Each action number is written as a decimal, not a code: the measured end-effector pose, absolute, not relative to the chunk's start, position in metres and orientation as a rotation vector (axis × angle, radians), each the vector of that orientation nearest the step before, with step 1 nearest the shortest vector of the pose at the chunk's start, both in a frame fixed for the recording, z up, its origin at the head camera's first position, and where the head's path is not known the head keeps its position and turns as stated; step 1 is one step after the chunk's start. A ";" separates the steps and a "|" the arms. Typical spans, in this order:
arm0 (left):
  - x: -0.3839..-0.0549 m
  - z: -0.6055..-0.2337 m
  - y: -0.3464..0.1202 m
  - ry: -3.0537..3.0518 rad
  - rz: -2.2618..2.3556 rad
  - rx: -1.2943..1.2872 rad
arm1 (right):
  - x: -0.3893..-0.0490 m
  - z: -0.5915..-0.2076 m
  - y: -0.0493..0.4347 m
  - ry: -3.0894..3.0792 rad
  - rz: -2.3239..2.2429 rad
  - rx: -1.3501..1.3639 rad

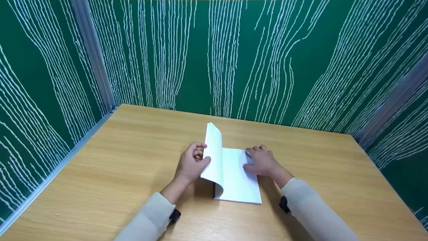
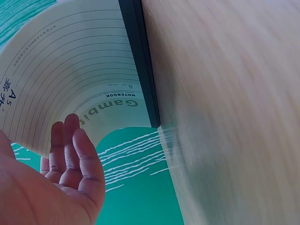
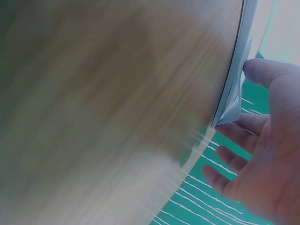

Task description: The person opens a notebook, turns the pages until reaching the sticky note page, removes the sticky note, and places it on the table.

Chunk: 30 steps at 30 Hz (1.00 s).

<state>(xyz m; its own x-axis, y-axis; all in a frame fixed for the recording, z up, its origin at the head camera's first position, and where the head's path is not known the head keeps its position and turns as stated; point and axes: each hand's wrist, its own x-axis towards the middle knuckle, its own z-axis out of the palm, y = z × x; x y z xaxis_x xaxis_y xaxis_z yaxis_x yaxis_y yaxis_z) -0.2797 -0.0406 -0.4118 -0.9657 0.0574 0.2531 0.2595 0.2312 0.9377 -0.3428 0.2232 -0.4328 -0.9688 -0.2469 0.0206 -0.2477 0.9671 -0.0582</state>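
Observation:
An open notebook [image 1: 238, 180] lies on the wooden table, its blank pages facing up. My left hand [image 1: 192, 162] grips the raised cover and leaves [image 1: 213, 150], which stand up in a curve on the left side. From below, the left wrist view shows a ruled cover [image 2: 89, 51] printed "Gambit NOTEBOOK" and a dark spine [image 2: 140, 61], with the fingers of that hand [image 2: 70, 173] against it. At the notebook's far right corner, my right hand [image 1: 262, 162] pinches the page edge. A bent corner [image 3: 232, 110] shows between thumb and forefinger of that hand [image 3: 276, 140] in the right wrist view.
The wooden table [image 1: 133, 150] extends around the notebook on all sides. Green panels [image 1: 194, 60] with white wavy lines stand behind it and at both sides, with grey posts [image 1: 93, 57] at the corners. Each sleeve has a dark wrist device [image 1: 174, 216] below it.

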 end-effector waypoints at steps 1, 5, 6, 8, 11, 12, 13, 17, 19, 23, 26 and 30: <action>-0.280 -0.412 -0.041 -2.333 -1.826 -0.304 | -0.343 -0.433 0.223 -3.103 0.104 0.390; -0.280 -0.413 -0.040 -2.337 -1.822 -0.292 | -0.343 -0.433 0.223 -3.111 0.127 0.380; -0.280 -0.413 -0.040 -2.338 -1.821 -0.287 | -0.343 -0.433 0.223 -3.114 0.130 0.373; -0.280 -0.412 -0.040 -2.336 -1.823 -0.277 | -0.343 -0.433 0.223 -3.121 0.140 0.378; -0.280 -0.412 -0.040 -2.334 -1.824 -0.266 | -0.343 -0.433 0.224 -3.127 0.162 0.386; -0.280 -0.411 -0.040 -2.334 -1.823 -0.263 | -0.343 -0.433 0.224 -3.129 0.169 0.382; -0.280 -0.411 -0.040 -2.332 -1.822 -0.262 | -0.343 -0.433 0.223 -3.129 0.175 0.383; -0.281 -0.411 -0.040 -2.323 -1.825 -0.261 | -0.342 -0.432 0.222 -3.128 0.212 0.373; -0.281 -0.411 -0.040 -2.318 -1.826 -0.263 | -0.342 -0.432 0.221 -3.130 0.234 0.361; -0.280 -0.411 -0.040 -2.319 -1.824 -0.265 | -0.343 -0.432 0.221 -3.140 0.268 0.337; -0.280 -0.410 -0.041 -2.330 -1.812 -0.280 | -0.343 -0.432 0.221 -3.139 0.280 0.338; -0.274 -0.401 -0.042 -2.319 -1.823 -0.322 | -0.342 -0.432 0.220 -3.119 0.283 0.374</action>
